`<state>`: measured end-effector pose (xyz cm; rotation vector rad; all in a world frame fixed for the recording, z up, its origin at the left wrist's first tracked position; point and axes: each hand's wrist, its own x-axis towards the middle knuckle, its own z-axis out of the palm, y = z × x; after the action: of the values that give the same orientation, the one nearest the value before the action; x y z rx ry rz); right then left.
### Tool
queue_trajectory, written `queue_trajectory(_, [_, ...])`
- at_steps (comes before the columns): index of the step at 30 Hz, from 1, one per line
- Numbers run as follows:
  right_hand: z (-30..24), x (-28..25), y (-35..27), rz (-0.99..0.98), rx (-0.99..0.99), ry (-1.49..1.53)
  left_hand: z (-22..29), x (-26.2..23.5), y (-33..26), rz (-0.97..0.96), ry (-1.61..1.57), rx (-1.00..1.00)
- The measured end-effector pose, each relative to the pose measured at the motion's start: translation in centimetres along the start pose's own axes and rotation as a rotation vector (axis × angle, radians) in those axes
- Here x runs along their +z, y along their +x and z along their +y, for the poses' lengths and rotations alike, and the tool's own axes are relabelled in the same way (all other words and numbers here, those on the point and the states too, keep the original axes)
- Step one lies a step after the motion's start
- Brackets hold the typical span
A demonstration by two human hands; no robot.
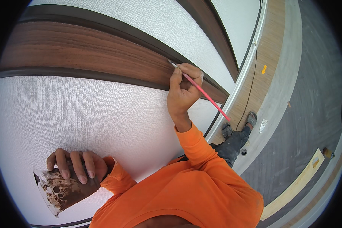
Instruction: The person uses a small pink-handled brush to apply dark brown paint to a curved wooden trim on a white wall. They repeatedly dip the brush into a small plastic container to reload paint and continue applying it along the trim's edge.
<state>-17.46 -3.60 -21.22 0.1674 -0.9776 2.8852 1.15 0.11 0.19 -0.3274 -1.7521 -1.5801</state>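
Note:
My right hand (184, 89) is closed in a pinch on a thin paintbrush (206, 95) with a pink handle. The brush tip meets, or nearly meets, the dark trim along the edge of a reddish-brown wood-grain panel (83, 47) on the wall. At the lower left, my left hand (78, 165) wraps over a tilted clear plastic cup (59, 192), its inside smeared with brown paint. Part of the cup is hidden behind the fingers.
White textured wall (83, 106) surrounds the panel, and a second brown panel (212, 30) runs farther along it. A thin cable (252, 85) trails over the floor near my sandalled feet. A small dark container (244, 152) and a long pale board (294, 186) lie to the right.

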Motion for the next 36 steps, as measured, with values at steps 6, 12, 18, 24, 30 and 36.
queue_trajectory(6, [0.06, 0.55, 0.79, -0.019, -0.103, -0.043, -0.29, -0.03, 0.26, -0.021, -0.013, -0.005])
queue_trajectory(12, [0.03, 0.21, 0.35, -0.018, -0.04, -0.012, -0.37, 0.05, 0.08, -0.017, -0.021, 0.004])
queue_trajectory(18, [0.42, 0.13, 0.37, -0.005, -0.076, -0.077, -0.38, 0.25, 0.0, -0.007, -0.008, 0.0])
queue_trajectory(24, [0.43, 0.08, 0.21, -0.002, -0.026, -0.006, -0.68, 0.29, 0.02, -0.002, -0.009, 0.009])
queue_trajectory(30, [0.49, 0.02, 0.27, 0.015, -0.074, -0.004, -0.51, -0.01, -0.4, 0.003, -0.027, 0.006])
queue_trajectory(36, [0.55, -0.06, 0.49, -0.022, -0.125, -0.047, -0.59, 0.19, -0.28, 0.011, -0.026, 0.011])
